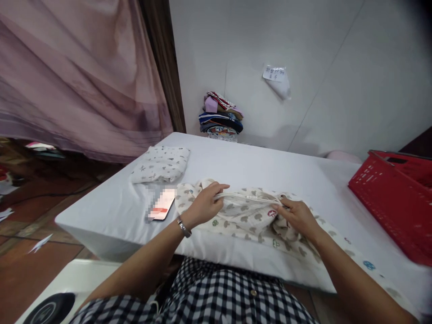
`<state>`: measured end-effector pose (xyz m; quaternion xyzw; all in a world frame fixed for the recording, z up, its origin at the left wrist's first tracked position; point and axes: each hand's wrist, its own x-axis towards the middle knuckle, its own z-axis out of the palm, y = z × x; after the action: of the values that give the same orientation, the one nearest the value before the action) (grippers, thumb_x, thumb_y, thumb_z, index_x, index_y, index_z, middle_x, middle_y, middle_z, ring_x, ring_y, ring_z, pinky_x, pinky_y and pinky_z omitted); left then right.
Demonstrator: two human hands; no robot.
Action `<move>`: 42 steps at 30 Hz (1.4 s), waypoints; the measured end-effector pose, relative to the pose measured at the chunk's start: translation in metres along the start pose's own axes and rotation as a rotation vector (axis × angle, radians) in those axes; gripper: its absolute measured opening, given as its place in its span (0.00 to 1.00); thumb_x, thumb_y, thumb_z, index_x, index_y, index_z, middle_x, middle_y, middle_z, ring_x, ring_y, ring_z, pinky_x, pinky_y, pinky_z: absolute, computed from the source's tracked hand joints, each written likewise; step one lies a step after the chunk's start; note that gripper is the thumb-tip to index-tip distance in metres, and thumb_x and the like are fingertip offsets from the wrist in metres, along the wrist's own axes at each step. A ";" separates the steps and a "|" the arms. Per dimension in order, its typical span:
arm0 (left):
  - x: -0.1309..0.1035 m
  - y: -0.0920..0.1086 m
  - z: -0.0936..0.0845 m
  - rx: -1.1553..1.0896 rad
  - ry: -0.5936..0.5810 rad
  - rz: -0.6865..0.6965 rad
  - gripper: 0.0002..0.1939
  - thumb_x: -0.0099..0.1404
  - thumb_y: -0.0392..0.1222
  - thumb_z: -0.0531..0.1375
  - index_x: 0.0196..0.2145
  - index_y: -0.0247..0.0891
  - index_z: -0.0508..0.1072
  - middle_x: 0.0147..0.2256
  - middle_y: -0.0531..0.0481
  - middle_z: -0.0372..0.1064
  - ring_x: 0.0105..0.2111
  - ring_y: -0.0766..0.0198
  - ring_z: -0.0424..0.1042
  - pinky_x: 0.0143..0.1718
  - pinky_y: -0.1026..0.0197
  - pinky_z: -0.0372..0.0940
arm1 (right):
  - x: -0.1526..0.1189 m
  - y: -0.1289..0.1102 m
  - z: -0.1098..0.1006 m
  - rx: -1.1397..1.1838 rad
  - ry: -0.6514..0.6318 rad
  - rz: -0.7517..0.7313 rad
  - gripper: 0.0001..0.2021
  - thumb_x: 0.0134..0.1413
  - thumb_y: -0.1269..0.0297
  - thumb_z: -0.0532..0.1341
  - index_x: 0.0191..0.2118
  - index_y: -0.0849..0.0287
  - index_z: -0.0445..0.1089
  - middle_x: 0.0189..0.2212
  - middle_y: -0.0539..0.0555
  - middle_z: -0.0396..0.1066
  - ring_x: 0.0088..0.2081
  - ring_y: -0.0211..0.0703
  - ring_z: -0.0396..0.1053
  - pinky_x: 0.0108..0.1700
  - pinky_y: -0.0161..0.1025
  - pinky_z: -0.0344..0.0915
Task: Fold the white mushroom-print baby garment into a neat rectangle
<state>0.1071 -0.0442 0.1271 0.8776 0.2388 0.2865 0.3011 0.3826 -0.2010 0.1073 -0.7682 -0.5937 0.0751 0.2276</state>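
A cream cloth (pixel 243 220) printed with mushrooms and small coloured motifs lies rumpled along the near side of the white-covered table. My left hand (pixel 211 202) is closed on the left end of its pale bound edge, with the index finger pointing right. Farther right, my right hand (pixel 297 216) pinches the same edge between thumb and fingers. Between the two hands the edge runs fairly straight. Part of the cloth is bunched beneath my right hand, and its far end trails to the lower right.
A folded printed cloth (pixel 164 164) and a lit phone (pixel 164 204) lie on the table (pixel 270 162) to the left. At the right stands a red plastic basket (pixel 391 202). Behind the table's far edge is a stack of folded fabrics (pixel 221 118) by the wall.
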 end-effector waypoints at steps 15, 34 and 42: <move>0.001 0.013 0.006 -0.023 -0.118 -0.018 0.09 0.55 0.31 0.46 0.29 0.38 0.64 0.29 0.54 0.63 0.31 0.65 0.63 0.34 0.62 0.57 | 0.007 -0.006 -0.005 0.033 -0.036 0.009 0.22 0.55 0.45 0.51 0.20 0.57 0.58 0.15 0.46 0.56 0.21 0.35 0.55 0.25 0.33 0.48; 0.019 0.009 0.011 -0.327 -0.262 -0.405 0.18 0.57 0.55 0.57 0.35 0.36 0.74 0.35 0.47 0.73 0.37 0.58 0.69 0.37 0.59 0.63 | 0.024 -0.001 -0.001 0.112 -0.169 -0.033 0.21 0.53 0.45 0.55 0.21 0.58 0.63 0.17 0.46 0.59 0.22 0.34 0.57 0.26 0.32 0.49; 0.079 -0.025 -0.015 -0.629 0.081 -0.562 0.20 0.50 0.54 0.62 0.34 0.35 0.70 0.26 0.51 0.70 0.28 0.61 0.70 0.31 0.60 0.66 | 0.067 0.054 -0.036 0.374 -0.093 0.160 0.30 0.47 0.53 0.62 0.56 0.57 0.64 0.37 0.54 0.75 0.35 0.42 0.69 0.38 0.37 0.63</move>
<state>0.1483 0.0260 0.1491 0.6316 0.3814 0.2866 0.6111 0.4630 -0.1568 0.1260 -0.7529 -0.5165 0.2373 0.3318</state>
